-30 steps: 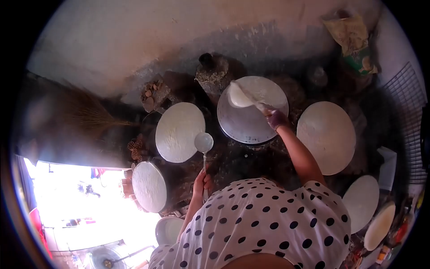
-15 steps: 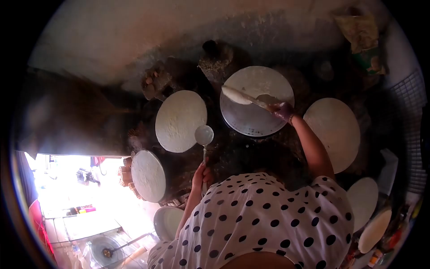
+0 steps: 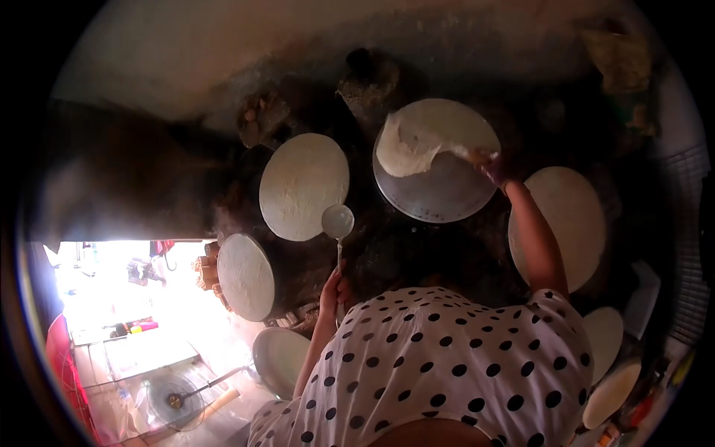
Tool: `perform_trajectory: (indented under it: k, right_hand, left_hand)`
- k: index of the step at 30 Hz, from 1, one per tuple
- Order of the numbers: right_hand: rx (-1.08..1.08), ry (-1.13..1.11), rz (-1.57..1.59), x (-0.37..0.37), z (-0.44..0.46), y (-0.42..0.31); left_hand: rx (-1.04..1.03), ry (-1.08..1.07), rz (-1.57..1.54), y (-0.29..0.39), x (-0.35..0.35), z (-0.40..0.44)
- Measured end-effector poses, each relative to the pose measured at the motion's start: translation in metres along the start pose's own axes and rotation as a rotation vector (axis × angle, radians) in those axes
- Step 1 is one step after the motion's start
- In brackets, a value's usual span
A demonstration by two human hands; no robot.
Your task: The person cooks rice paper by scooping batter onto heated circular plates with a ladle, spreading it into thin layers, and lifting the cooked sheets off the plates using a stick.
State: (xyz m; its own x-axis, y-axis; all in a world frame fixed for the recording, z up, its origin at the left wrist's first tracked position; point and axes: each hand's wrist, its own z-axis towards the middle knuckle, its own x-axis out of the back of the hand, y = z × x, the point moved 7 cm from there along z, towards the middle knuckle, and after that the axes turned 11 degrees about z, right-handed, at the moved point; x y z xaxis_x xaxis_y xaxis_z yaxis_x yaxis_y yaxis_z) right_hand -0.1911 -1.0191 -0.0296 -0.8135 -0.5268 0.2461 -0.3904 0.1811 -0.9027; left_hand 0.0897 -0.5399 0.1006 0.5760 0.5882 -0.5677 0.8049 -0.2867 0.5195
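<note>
My left hand (image 3: 332, 292) is closed around the handle of a ladle (image 3: 338, 221), whose round bowl overlaps the near edge of a white-coated round griddle (image 3: 302, 186). Over the middle griddle (image 3: 432, 200), my right hand (image 3: 491, 168) grips a flat spatula (image 3: 458, 151), its blade blurred and hard to separate from the batter. A thick white mass of batter (image 3: 406, 153) curves across the griddle's left half. Beyond it the surface carries a thin pale layer, while the near part shows bare grey metal.
More white-coated rounds surround me: one at left (image 3: 246, 277), one at right (image 3: 566, 223), and others lower right (image 3: 603, 339). A white basin (image 3: 281, 361) stands by my left forearm. A fan (image 3: 175, 401) is at lower left. A wall (image 3: 223, 59) rises behind.
My right hand has moved slightly right with the spatula. The white mass now looks wider and curved over the griddle. My left hand still holds the ladle in nearly the same place.
</note>
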Motion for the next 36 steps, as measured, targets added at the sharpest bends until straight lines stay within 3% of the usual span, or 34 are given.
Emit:
perform_trajectory:
  k: [1,2,4,5,6,8,10,12,13,15,17,19,21,23,24,25,26,28,29,31,32,33,36]
  right_hand:
    - [-0.102,0.155,-0.390,0.008,-0.007,-0.026]
    - [-0.107,0.147,-0.389,0.004,-0.023,-0.052]
    - [0.113,-0.114,-0.426,-0.021,-0.052,-0.095]
    - [0.248,-0.210,-0.416,-0.028,-0.051,-0.085]
    - [0.251,-0.216,-0.423,-0.024,-0.042,-0.063]
    - [0.478,-0.404,-0.194,-0.029,-0.032,-0.037]
    - [0.470,-0.388,-0.051,-0.023,-0.035,-0.067]
    - [-0.014,-0.059,-0.619,-0.009,-0.003,-0.052]
    - [0.053,-0.053,-0.556,-0.013,-0.002,-0.058]
    - [-0.043,-0.168,-0.456,-0.014,-0.016,-0.053]
    - [0.338,-0.422,-0.328,-0.019,-0.038,-0.056]
    - [0.102,-0.446,-0.223,-0.001,-0.044,-0.062]
    - [0.020,-0.430,-0.186,-0.006,-0.045,-0.061]
    - [0.072,-0.171,-0.556,-0.001,-0.035,-0.070]
    - [0.075,-0.170,-0.555,-0.004,-0.036,-0.053]
    - [0.272,-0.267,-0.564,-0.020,-0.035,-0.034]
    - [0.269,-0.345,-0.510,-0.022,-0.049,-0.034]
    - [-0.147,-0.308,-0.335,0.005,-0.109,-0.042]
    - [-0.238,-0.251,-0.236,0.021,-0.138,-0.046]
    - [0.442,-0.169,-0.086,0.048,-0.176,-0.042]
    - [0.154,0.075,0.202,0.049,-0.195,-0.039]
    - [0.102,0.004,0.466,0.026,-0.191,-0.001]
    - [0.093,0.202,-0.131,-0.111,-0.203,-0.015]
  left_hand:
    - [0.007,0.020,-0.013,-0.004,0.000,0.000]
    - [0.011,0.038,-0.024,-0.006,0.000,0.000]
    - [0.025,0.070,-0.041,-0.007,-0.004,-0.004]
    - [0.035,0.091,-0.061,-0.010,-0.005,-0.004]
    - [0.032,0.091,-0.070,-0.014,-0.004,-0.006]
    - [-0.007,0.067,-0.093,-0.017,-0.003,-0.010]
    - [-0.005,0.097,-0.106,-0.025,0.004,-0.014]
    - [0.003,0.133,-0.113,-0.032,0.009,-0.020]
    - [0.008,0.143,-0.106,-0.034,0.011,-0.022]
    - [0.012,0.158,-0.102,-0.041,0.012,-0.029]
    - [-0.063,0.117,-0.050,-0.046,0.005,-0.039]
    - [-0.062,0.138,-0.052,-0.053,0.016,-0.043]
    - [-0.043,0.176,-0.048,-0.058,0.021,-0.056]
    - [0.013,0.242,-0.074,-0.063,0.014,-0.057]
    - [0.011,0.241,-0.073,-0.063,0.016,-0.059]
    - [0.051,0.248,-0.101,-0.062,0.022,-0.058]
    - [0.090,0.245,-0.132,-0.061,0.028,-0.052]
    - [0.083,0.239,-0.134,-0.059,0.026,-0.060]
    - [0.073,0.257,-0.132,-0.058,0.026,-0.064]
    - [0.043,0.208,-0.078,-0.053,0.026,-0.067]
    - [0.021,0.169,-0.007,-0.048,0.028,-0.067]
    - [0.023,0.158,-0.034,-0.050,0.038,-0.067]
    - [0.072,0.207,-0.011,-0.046,0.045,-0.075]
